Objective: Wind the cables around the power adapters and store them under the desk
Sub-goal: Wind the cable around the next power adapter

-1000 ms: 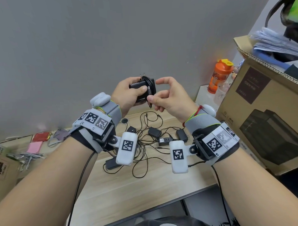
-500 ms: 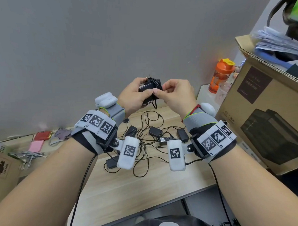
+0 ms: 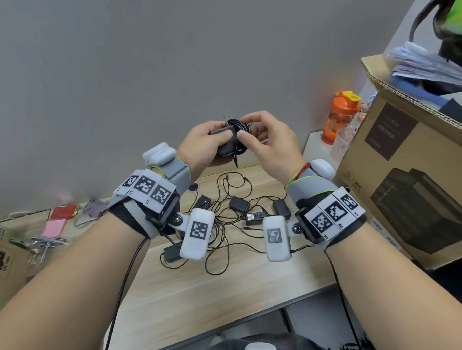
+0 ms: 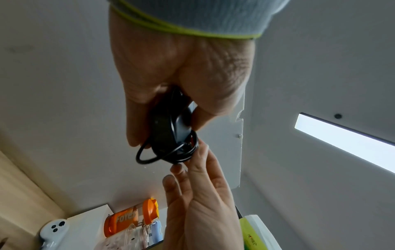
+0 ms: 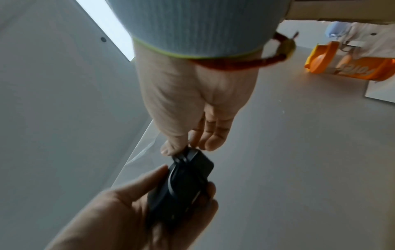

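My left hand (image 3: 218,140) grips a black power adapter (image 3: 227,145) in the air above the desk, thumb on its top face. Its thin black cable (image 3: 238,126) is looped round the body, and the plug end (image 3: 236,162) hangs just below. My right hand (image 3: 244,128) pinches the coiled cable at the adapter's right end with thumb and forefinger. In the left wrist view the cable (image 4: 181,153) bulges off the adapter (image 4: 165,128). The right wrist view has the right hand's fingertips (image 5: 171,149) on the cable at the adapter (image 5: 183,186).
Several more black adapters (image 3: 239,204) lie on the wooden desk (image 3: 219,293) in a tangle of thin cables (image 3: 221,243). A big cardboard box (image 3: 409,188) stands at the right, an orange bottle (image 3: 339,116) behind it. Keys and a small box (image 3: 1,262) sit at the left.
My right hand carried the cable end up over the adapter and now pinches the coil at its right end. The plug end now hangs below. The left hand kept its grip.
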Demonstrator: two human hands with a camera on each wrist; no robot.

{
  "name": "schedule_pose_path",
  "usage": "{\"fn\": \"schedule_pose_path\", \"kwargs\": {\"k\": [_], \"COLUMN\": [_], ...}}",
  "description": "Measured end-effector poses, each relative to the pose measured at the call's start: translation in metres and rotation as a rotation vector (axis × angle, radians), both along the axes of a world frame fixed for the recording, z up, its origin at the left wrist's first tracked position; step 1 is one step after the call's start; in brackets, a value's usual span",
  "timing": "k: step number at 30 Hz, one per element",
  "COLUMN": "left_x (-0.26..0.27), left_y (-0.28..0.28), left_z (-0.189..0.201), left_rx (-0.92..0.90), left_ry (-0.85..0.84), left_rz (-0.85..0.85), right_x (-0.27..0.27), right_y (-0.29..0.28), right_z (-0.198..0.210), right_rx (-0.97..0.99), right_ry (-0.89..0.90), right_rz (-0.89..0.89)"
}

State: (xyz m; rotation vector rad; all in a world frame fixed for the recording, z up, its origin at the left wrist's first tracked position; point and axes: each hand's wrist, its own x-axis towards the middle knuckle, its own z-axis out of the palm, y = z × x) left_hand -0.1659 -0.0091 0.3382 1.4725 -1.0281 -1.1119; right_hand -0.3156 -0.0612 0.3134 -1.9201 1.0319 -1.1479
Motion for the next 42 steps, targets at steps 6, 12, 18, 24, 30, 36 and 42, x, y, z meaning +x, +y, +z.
{"fn": "schedule_pose_path", "kwargs": {"k": [6, 12, 18, 24, 30, 36, 42], "left_x": [0.006, 0.006, 0.007, 0.007, -0.001, -0.005, 0.000], "left_y": [0.004, 0.007, 0.010, 0.012, 0.011, 0.015, 0.009], "left_z": [-0.003, -0.005, -0.007, -0.004, -0.005, -0.003, -0.009], "left_rx": [-0.029, -0.044, -0.005, 0.044, 0.078, 0.080, 0.084], "left_ry": [0.012, -0.052, -0.118, -0.149, -0.157, -0.191, -0.325], "left_rz": [0.003, 0.008, -0.106, -0.126, -0.148, -0.214, -0.247], "right_x": [-0.006, -0.005, -0.007, -0.010, -0.008, -0.010, -0.010], "right_y": [-0.003, -0.006, -0.008, -0.011, -0.007, -0.006, -0.009], "right_z": [-0.002, -0.003, -0.002, -0.004, -0.004, -0.005, -0.008], "right_rx": [0.042, 0.081, 0.155, 0.204, 0.169, 0.161, 0.171], "right_ry": [-0.113, -0.060, -0.149, -0.114, -0.116, -0.122, -0.052], "right_rz": [0.153, 0.138, 0.076, 0.138, 0.046, -0.057, -0.069]}}
